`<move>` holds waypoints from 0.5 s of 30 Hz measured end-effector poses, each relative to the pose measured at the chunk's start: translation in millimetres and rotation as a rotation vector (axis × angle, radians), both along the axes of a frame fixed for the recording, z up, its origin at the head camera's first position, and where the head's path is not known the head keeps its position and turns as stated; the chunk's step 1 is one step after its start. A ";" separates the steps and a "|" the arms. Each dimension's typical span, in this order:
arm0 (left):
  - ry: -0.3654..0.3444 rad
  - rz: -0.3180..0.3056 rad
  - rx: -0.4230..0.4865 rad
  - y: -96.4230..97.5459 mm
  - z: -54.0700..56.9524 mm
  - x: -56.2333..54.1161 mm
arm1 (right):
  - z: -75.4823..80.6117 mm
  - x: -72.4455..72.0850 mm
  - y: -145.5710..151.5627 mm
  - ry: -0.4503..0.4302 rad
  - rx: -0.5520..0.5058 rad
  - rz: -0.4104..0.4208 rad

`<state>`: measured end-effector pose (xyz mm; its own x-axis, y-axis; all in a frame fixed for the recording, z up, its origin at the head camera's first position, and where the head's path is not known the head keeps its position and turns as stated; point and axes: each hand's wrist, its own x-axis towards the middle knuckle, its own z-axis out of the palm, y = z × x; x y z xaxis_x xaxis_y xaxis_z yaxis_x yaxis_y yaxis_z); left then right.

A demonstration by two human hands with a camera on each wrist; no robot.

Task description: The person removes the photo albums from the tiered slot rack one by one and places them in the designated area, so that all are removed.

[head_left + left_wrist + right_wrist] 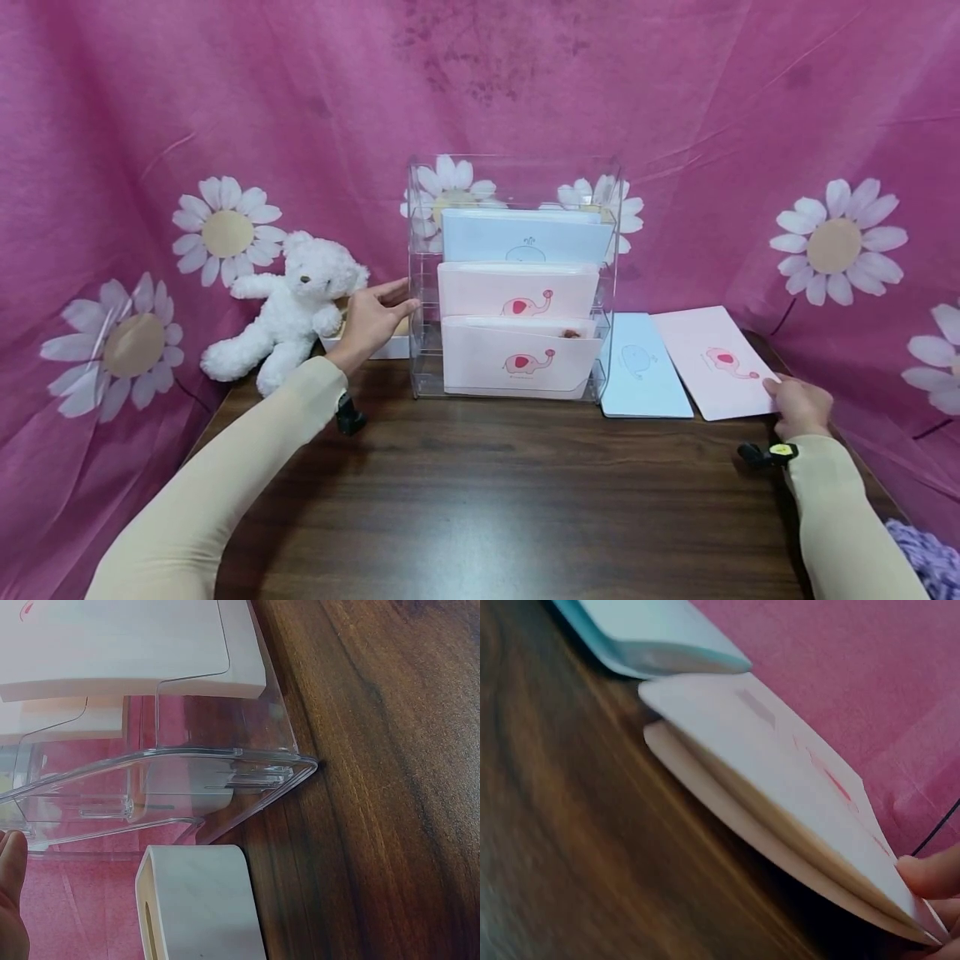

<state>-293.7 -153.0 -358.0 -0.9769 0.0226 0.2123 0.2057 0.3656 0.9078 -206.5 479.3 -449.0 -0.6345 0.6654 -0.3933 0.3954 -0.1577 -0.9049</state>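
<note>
My left hand (372, 321) touches the left side of a clear acrylic rack (427, 383), its fingers extended; only part of that hand (11, 900) shows in the left wrist view. Tiered in the rack are a blue notebook (480, 237) at the back and pink elephant notebooks (480, 358) in front. On the right, my right hand (804, 407) pinches the corner of a pink notebook (720, 333), thumb on top. Its near edge stands slightly off a pale pink layer (727, 814) below; I cannot tell whether that is a separate notebook. A blue notebook (641, 392) lies beside it.
A white teddy bear (281, 312) sits left of the rack, near a small white box (390, 346). Pink daisy-patterned cloth (712, 167) hangs behind the dark wooden table (480, 500). Something purple and knitted (926, 554) shows at the lower right.
</note>
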 end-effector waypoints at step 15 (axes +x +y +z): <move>0.009 0.010 -0.019 -0.6 -1.9 -1.2 | 7.2 -0.5 2.0 -0.260 0.541 0.255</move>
